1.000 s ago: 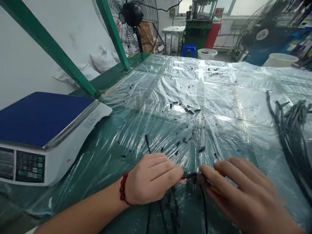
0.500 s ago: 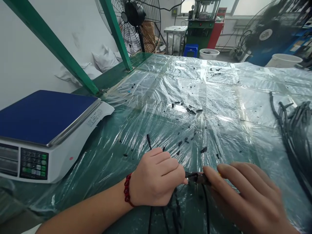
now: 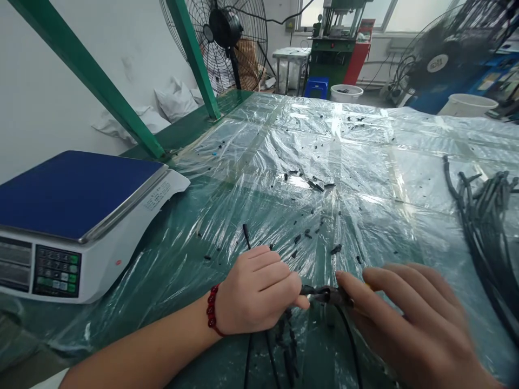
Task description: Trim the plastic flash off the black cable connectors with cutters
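My left hand (image 3: 259, 292), with a dark red bead bracelet at the wrist, is closed around thin black cables (image 3: 246, 236); one end pokes out above the fist and strands hang below it. In my right hand (image 3: 413, 319) are cutting pliers (image 3: 334, 295), gripped with a bit of yellow handle showing between the fingers. The dark jaws meet a black cable end that comes from my left fist. Another black cable (image 3: 352, 343) hangs beneath the jaws. My palm and fingers hide most of the handles.
A scale (image 3: 85, 216) with a blue top stands left. Plastic film (image 3: 263, 200) covers the green table, strewn with small black offcuts (image 3: 316, 185). A bundle of black cables (image 3: 482, 232) lies right. Beyond are a fan (image 3: 223, 29) and white tubs (image 3: 346, 93).
My left fist has shifted slightly left, and more of the black end shows between it and the pliers. The cable under the jaws has swung right.
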Demonstrator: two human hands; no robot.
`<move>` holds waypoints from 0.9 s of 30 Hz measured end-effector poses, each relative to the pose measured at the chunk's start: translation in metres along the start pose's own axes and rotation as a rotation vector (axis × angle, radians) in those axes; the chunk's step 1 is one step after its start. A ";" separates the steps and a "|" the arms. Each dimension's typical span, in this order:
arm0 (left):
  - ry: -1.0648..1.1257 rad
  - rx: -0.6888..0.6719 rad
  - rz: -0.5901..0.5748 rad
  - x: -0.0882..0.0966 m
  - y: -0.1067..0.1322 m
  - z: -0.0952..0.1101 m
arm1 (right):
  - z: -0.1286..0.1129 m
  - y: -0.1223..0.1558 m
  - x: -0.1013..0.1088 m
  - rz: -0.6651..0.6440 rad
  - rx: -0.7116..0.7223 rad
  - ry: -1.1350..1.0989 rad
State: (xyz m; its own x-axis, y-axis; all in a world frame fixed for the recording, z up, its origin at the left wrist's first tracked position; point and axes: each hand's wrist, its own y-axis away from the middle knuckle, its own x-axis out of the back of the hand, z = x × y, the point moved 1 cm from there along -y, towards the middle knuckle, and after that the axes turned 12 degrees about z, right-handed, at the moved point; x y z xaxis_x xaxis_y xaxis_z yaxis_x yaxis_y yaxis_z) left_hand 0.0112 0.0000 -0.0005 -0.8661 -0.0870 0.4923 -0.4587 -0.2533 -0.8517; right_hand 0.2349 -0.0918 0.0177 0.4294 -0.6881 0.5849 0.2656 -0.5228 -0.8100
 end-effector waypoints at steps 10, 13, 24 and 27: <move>-0.051 -0.049 0.006 0.003 -0.004 0.001 | -0.004 -0.003 -0.005 -0.023 -0.070 0.033; -0.059 -0.042 0.000 0.003 -0.004 0.002 | -0.005 -0.002 -0.005 -0.014 -0.060 0.033; -0.043 -0.009 -0.015 0.002 0.000 0.004 | -0.004 -0.002 -0.006 -0.052 -0.035 -0.035; -0.040 -0.002 -0.012 0.001 0.000 0.006 | -0.003 -0.002 -0.006 -0.054 -0.024 -0.046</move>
State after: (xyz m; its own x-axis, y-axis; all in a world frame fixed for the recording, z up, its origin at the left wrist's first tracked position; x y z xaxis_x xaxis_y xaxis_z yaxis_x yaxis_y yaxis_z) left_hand 0.0115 -0.0055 0.0005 -0.8517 -0.1223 0.5095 -0.4698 -0.2523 -0.8459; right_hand 0.2289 -0.0881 0.0157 0.4542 -0.6354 0.6245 0.2690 -0.5705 -0.7760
